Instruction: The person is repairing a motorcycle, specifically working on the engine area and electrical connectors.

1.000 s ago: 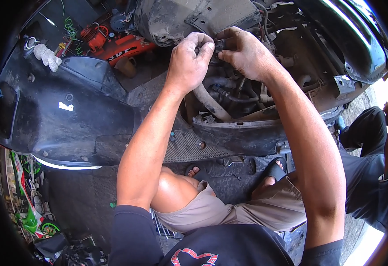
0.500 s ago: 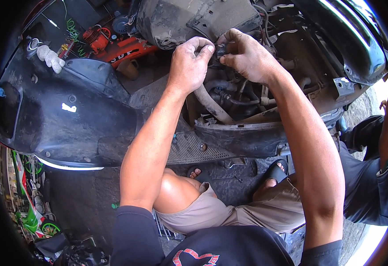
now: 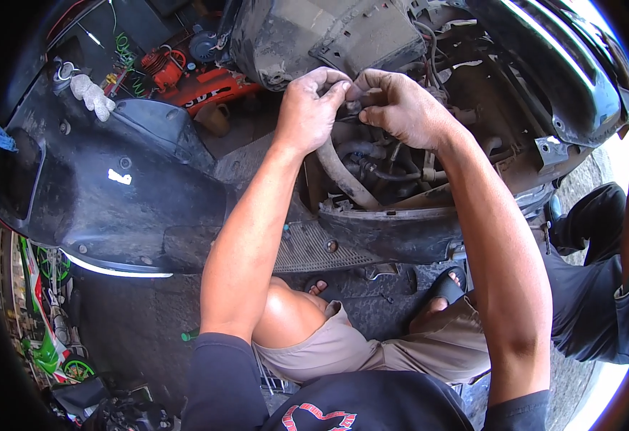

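Inside the opened scooter body, left hand and right hand pinched on one small part.

Fingertips of both hands now closer.

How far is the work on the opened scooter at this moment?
Already done: the black body panel lies off to the left, so the frame, hoses and wiring are exposed. In hand: the left hand and right hand meet on a small dark part above the grey hose; what kind of part cannot be told. Left: the panel is not yet back on.
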Tool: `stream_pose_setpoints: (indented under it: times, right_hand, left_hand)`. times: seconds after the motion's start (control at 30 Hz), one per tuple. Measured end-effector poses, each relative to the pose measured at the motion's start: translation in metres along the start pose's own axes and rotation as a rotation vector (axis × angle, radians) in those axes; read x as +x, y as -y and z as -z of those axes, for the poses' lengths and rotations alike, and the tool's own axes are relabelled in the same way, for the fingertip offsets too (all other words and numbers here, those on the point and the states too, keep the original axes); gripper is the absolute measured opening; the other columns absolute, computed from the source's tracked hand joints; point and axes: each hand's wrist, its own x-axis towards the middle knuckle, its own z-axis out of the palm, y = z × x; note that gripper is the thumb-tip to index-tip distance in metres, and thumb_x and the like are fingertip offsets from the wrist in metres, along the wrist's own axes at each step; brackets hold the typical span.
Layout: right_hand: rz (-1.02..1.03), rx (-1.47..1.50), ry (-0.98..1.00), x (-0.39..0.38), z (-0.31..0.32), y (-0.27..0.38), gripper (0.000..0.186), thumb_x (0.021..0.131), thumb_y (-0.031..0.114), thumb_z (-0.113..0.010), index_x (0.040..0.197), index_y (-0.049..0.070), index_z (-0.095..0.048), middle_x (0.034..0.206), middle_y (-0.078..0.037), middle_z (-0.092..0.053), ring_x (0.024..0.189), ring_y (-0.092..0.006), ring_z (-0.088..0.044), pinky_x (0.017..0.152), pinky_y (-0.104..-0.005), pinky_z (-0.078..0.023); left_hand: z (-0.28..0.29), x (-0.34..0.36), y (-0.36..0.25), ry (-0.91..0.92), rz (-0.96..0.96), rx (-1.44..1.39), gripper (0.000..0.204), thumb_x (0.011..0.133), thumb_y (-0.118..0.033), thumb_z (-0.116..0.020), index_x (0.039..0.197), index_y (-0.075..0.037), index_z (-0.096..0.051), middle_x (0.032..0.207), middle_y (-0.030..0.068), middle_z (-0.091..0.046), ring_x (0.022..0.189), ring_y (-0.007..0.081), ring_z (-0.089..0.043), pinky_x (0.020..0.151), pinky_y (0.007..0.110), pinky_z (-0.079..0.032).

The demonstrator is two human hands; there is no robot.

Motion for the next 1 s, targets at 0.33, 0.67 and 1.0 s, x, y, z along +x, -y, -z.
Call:
stream_pose_setpoints:
  times: [0.33, 0.67, 1.0]
  right_hand:
    - [-0.088, 0.128, -0.243, 0.007, -0.007, -0.003, 0.024, 0.087, 0.005, -0.073, 0.110, -0.002, -0.071, 0.096, -0.009, -0.072, 0.086, -0.0137, -0.064, 0.084, -0.0307, -0.052]
    - [-0.227, 0.224, -0.180, 0.006, 0.001, 0.005, 0.021, 0.087, 0.005, -0.074, 0.107, -0.002, -0.073, 0.079, -0.003, -0.069, 0.064, -0.0077, -0.059, 0.059, -0.0240, -0.049]
    - [-0.106, 0.095, -0.282, -0.002, 0.004, 0.007, 0.012, 0.090, 0.004, -0.068, 0.101, -0.002, -0.072, 0.078, 0.000, -0.066, 0.067, -0.0055, -0.055, 0.061, -0.0241, -0.046]
  left_hand:
    - [0.014, 0.003, -0.011, 0.118, 0.080, -0.173, 0.015, 0.093, -0.009, -0.071, 0.103, 0.002, -0.072, 0.092, 0.0036, -0.073, 0.083, 0.0082, -0.064, 0.079, 0.024, -0.051]
    - [0.019, -0.007, -0.014, 0.132, -0.098, 0.069, 0.042, 0.087, -0.002, -0.065, 0.129, 0.004, -0.059, 0.117, 0.0130, -0.070, 0.112, 0.0187, -0.064, 0.102, 0.032, -0.048]
    - [0.005, -0.004, -0.014, 0.107, -0.050, 0.282, 0.034, 0.088, -0.015, -0.073, 0.115, 0.005, -0.069, 0.104, 0.0177, -0.074, 0.095, 0.0203, -0.070, 0.086, 0.034, -0.053]
